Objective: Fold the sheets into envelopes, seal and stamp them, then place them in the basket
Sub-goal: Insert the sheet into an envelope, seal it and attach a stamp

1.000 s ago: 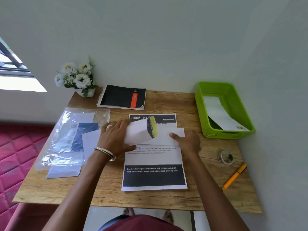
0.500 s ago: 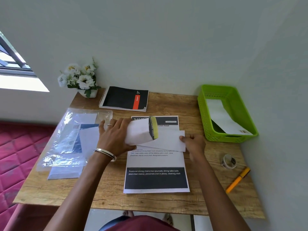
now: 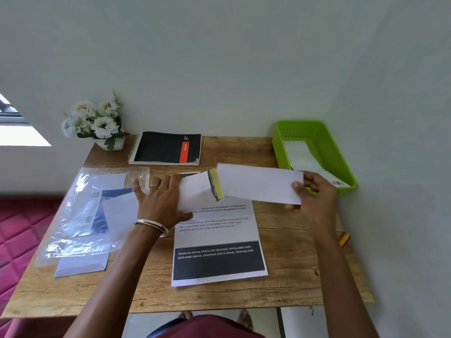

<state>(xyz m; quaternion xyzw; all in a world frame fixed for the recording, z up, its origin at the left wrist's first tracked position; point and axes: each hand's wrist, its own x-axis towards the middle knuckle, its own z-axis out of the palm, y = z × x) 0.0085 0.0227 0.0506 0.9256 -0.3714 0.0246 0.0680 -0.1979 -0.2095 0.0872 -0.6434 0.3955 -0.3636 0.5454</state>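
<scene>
My right hand (image 3: pixel 314 196) pinches the right end of a white envelope (image 3: pixel 258 184) and holds it raised above the table, just left of the green basket (image 3: pixel 341 152). My left hand (image 3: pixel 161 201) grips a folded sheet (image 3: pixel 197 191) whose printed dark and yellow edge points toward the envelope's left end. A printed sheet (image 3: pixel 217 250) lies flat on the wooden table (image 3: pixel 292 264) under both. One white envelope (image 3: pixel 305 157) lies inside the basket.
A clear plastic sleeve with spare envelopes (image 3: pixel 87 215) lies at the left. A black spiral notebook (image 3: pixel 167 148) and a pot of white flowers (image 3: pixel 97 123) stand at the back. An orange pen (image 3: pixel 344 240) shows past my right forearm. The wall is close on the right.
My right hand has lifted the envelope off the printed sheet and carried it up and to the right, toward the basket. My left hand keeps hold of the folded sheet in place.
</scene>
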